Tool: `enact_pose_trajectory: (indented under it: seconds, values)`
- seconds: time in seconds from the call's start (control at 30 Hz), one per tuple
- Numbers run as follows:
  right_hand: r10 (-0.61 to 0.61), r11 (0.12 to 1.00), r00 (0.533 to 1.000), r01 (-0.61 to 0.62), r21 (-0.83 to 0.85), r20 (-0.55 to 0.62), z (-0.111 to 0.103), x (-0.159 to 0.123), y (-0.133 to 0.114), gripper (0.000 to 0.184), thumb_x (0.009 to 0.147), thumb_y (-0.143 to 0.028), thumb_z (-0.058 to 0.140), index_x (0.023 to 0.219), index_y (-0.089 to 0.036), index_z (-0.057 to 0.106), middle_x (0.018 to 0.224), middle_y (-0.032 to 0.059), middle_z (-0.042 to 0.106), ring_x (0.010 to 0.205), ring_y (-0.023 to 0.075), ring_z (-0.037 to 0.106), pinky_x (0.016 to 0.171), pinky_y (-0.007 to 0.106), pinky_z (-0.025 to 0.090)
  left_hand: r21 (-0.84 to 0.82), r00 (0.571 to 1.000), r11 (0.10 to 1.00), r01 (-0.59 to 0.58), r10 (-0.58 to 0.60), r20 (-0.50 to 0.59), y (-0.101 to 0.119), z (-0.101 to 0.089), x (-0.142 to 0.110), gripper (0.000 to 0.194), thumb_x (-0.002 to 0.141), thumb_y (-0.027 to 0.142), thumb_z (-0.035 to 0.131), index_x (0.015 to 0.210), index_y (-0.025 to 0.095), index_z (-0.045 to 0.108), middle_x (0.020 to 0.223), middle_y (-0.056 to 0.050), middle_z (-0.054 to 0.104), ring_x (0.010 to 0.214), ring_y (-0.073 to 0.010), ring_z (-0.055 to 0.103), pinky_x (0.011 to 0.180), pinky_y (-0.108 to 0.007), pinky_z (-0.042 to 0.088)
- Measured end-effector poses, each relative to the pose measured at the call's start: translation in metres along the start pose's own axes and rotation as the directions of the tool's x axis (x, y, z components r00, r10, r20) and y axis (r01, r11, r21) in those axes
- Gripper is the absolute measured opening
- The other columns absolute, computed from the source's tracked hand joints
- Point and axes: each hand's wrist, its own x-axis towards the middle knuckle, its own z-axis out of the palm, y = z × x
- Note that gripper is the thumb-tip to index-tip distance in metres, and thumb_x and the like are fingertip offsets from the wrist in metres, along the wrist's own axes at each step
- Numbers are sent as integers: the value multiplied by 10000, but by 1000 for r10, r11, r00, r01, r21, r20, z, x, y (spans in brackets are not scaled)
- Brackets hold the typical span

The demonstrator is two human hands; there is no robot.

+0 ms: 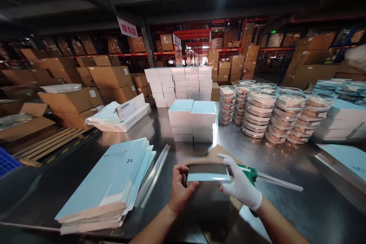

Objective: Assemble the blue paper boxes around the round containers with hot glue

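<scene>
Between both hands is a white cardboard box (208,177), its dark opening showing and its lower side in shadow. My left hand (181,188), bare, grips its left end with the thumb in front. On the right end, my right hand (242,187) in a white glove closes thumb and fingers around the edge. Just beyond the glove lies a green glue gun (251,174), partly covered by the hand. Long thin translucent glue sticks (280,181) extend to its right. Brown cardboard (217,151) shows behind and beneath the hands.
Flat white cartons (100,177) lie stacked at left beside clear strips (153,175). Finished white boxes (191,120) stand ahead, with a taller wall of boxes (180,85) behind. Round clear containers (259,112) rise in columns at right. A white basket (126,122) holds papers and a pen.
</scene>
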Motion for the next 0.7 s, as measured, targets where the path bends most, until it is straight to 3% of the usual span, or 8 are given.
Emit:
enact_pose_trajectory:
  seconds: [0.17, 0.3, 0.43, 0.5, 0.57, 0.6, 0.63, 0.7]
  values:
    - [-185, 982, 982, 186, -23, 22, 4, -17, -4, 233, 992, -354, 671, 1200, -249, 690, 1592, 142, 466, 1445, 297, 496, 1196, 497, 436, 61, 922, 958, -279, 250, 295, 10, -12, 18, 435, 890, 478, 802, 1277, 295, 723, 1277, -118, 720, 1320, -283, 614, 1115, -445, 490]
    - [-285, 958, 957, 286, -17, 52, 6, -15, -16, 306, 1031, -263, 615, 1316, -337, 701, 1559, 89, 517, 1452, 267, 499, 1183, 458, 468, 90, 869, 963, -255, 187, 458, 30, -18, 29, 270, 970, 424, 707, 1207, 316, 783, 1237, -115, 764, 1406, -318, 562, 1177, -578, 426]
    - [-356, 932, 934, 358, -61, 40, 4, -11, -20, 401, 997, -164, 640, 1325, -389, 690, 1471, 49, 599, 1404, 237, 546, 1169, 436, 487, 91, 864, 972, -217, 148, 481, 38, -17, 31, 215, 980, 388, 696, 1155, 324, 803, 1126, -104, 797, 1288, -306, 658, 1125, -554, 484]
    - [-369, 925, 929, 368, -94, 7, 5, -11, -22, 404, 984, -142, 642, 1300, -385, 710, 1430, 44, 632, 1372, 232, 575, 1162, 429, 498, 100, 880, 973, -206, 140, 453, 31, -16, 24, 238, 966, 402, 715, 1180, 335, 795, 1239, -111, 765, 1365, -312, 600, 1163, -564, 446]
    - [-333, 941, 940, 327, -87, -68, 6, -11, -21, 346, 992, -169, 642, 1264, -358, 740, 1403, 60, 652, 1335, 237, 609, 1123, 410, 537, 85, 937, 994, -72, 38, 348, 15, -15, 7, 541, 862, 543, 800, 1359, 355, 699, 1499, -129, 608, 1483, -346, 472, 1202, -574, 405]
    - [-293, 956, 949, 288, -61, -118, 7, -12, -19, 299, 1001, -205, 643, 1243, -339, 754, 1401, 73, 654, 1320, 245, 623, 1100, 405, 558, 48, 958, 996, 76, -86, 272, 5, -14, -4, 874, 745, 641, 855, 1515, 365, 549, 1617, -145, 473, 1513, -365, 422, 1205, -566, 407]
    - [-242, 970, 955, 242, -24, -171, 8, -11, -16, 260, 1013, -253, 641, 1233, -320, 762, 1409, 88, 650, 1311, 256, 631, 1081, 407, 573, -1, 948, 974, 225, -219, 232, -4, -14, -15, 1110, 643, 699, 890, 1596, 378, 419, 1644, -163, 427, 1492, -385, 448, 1163, -557, 462]
    - [-137, 987, 958, 152, 42, -253, 7, -8, -8, 282, 1025, -368, 642, 1276, -292, 746, 1433, 113, 635, 1313, 278, 629, 1085, 435, 575, 51, 851, 888, 457, -453, 264, -17, -16, -34, 1119, 628, 694, 912, 1566, 279, 465, 1576, -210, 503, 1439, -401, 512, 1155, -531, 476]
